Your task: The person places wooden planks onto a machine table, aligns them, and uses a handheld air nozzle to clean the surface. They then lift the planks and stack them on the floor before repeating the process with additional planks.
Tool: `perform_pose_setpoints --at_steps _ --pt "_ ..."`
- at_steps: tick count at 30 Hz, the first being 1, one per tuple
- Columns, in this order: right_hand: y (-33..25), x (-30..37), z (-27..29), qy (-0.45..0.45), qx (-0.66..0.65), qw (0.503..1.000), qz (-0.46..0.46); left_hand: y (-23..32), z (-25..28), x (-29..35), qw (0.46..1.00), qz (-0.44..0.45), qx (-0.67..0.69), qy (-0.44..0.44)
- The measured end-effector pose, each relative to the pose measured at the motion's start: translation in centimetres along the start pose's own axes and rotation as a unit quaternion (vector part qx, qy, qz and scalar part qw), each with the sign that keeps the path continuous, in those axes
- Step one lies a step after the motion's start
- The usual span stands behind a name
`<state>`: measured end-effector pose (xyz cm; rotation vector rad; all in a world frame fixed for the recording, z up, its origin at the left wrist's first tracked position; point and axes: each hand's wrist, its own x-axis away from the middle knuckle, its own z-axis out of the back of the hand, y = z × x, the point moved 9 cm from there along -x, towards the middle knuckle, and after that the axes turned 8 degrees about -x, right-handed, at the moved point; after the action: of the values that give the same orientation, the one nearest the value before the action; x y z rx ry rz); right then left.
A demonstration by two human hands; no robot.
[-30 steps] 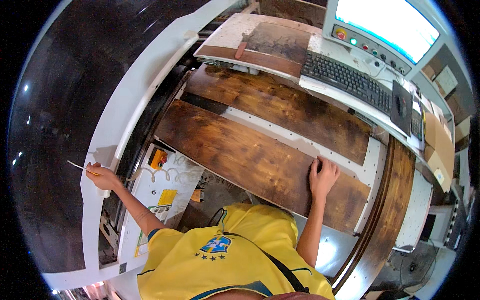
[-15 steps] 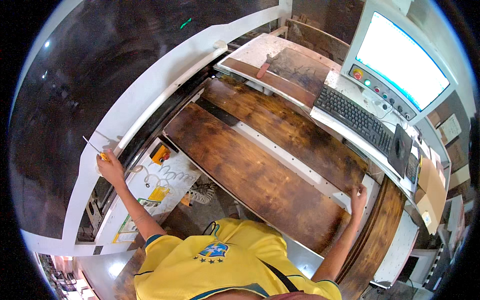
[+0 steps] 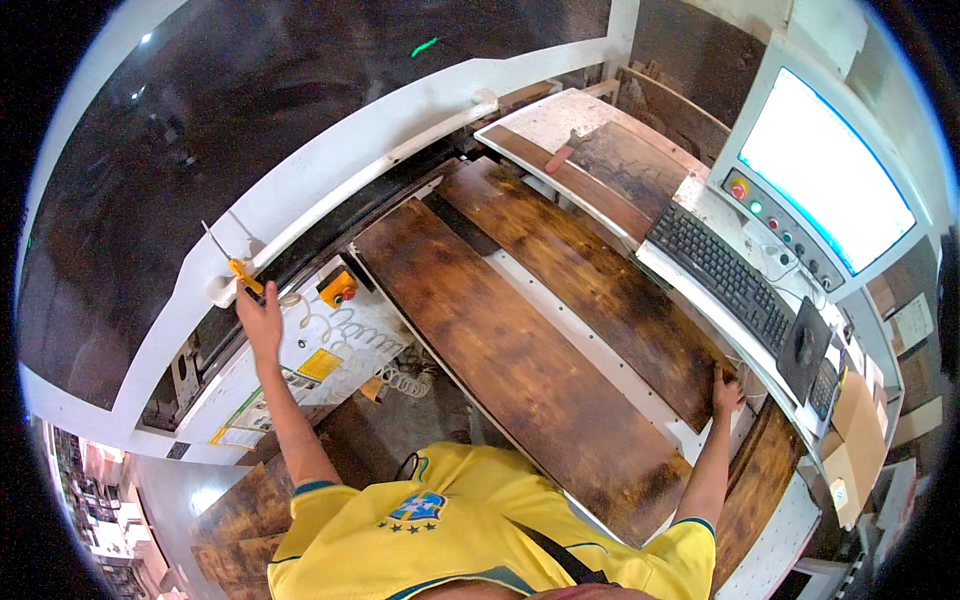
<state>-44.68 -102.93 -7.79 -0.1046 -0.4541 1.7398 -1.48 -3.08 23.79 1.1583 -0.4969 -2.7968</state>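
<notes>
My left hand [image 3: 258, 315] is closed round the yellow handle of an air blow gun [image 3: 240, 275], whose thin metal nozzle points up and away to the left. A pale coiled air hose [image 3: 350, 325] loops beside this hand. On the machine bed lie two long brown stained wooden boards, the far board [image 3: 590, 290] and the near board [image 3: 520, 380], with a white perforated strip [image 3: 570, 330] between them. My right hand [image 3: 727, 390] grips the near right end of the far board, thumb on its top; some fingertips are hidden.
A control panel with a lit screen [image 3: 820, 175], a keyboard [image 3: 720, 275] and a black mouse pad [image 3: 803, 340] stand at the right. A yellow box with a red button [image 3: 338, 289] sits near my left hand. A white rail [image 3: 370, 180] crosses the machine's dark opening.
My view has shifted, so the machine sits farther right in the picture. The blow gun's nozzle has tilted more upright. My right hand stays at the far board's end, its fingers spread more.
</notes>
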Motion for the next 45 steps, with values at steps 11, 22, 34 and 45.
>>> perform_pose_setpoints --at_steps 11,22,34,45 --pt "-0.1 10.0 7.0 -0.048 -0.522 0.851 0.028 19.7 -4.7 11.6 0.943 -0.114 0.260 -0.174" --pt "3.4 31.7 30.3 0.146 -0.395 0.894 0.154 38.9 -8.5 19.7 0.751 -0.458 0.331 -0.341" --pt "2.7 74.2 41.8 0.389 -0.415 0.821 -0.046 42.5 2.8 22.8 0.484 -0.673 0.512 -0.225" --pt "6.7 101.5 41.5 0.549 -0.249 0.771 -0.204 42.3 18.3 32.5 0.239 -0.736 0.618 -0.137"
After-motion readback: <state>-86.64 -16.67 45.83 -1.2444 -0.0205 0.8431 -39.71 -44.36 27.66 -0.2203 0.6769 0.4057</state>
